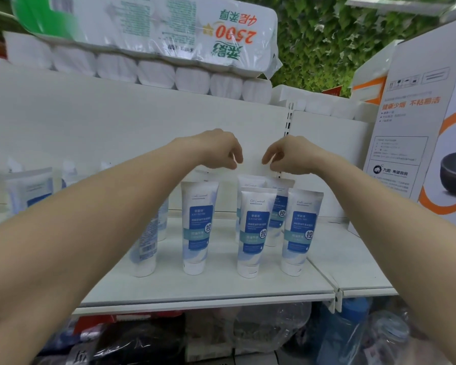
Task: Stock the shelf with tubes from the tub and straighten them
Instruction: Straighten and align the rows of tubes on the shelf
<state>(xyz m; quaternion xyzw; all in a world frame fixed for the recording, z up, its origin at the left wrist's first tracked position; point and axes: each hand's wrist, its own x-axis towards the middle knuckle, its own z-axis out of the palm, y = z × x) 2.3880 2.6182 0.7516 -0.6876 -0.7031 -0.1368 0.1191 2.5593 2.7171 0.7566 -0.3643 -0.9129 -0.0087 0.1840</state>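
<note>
Mid-frame: left hand and right hand raised side by side above the tube rows, wrists bent, fingers hanging loosely curled, tips close to each other but apart, nothing grasped. Cannot tell whether any fingertip touches the tube tops behind.

Below the hands, on the white metal shelf: white squeeze tubes with blue labels, standing upright on their caps. Front row centre of frame: three with labels facing forward, set apart from one another. More tubes just behind these, partly hidden. Another tube left of centre, turned so its barcode shows, half covered by the left forearm. Blurred tubes at far left.

Upper left: wrapped white toilet-roll packs stacked above. Right edge: white and orange cardboard box. Bottom of frame: clear plastic bags on the lower level.
</note>
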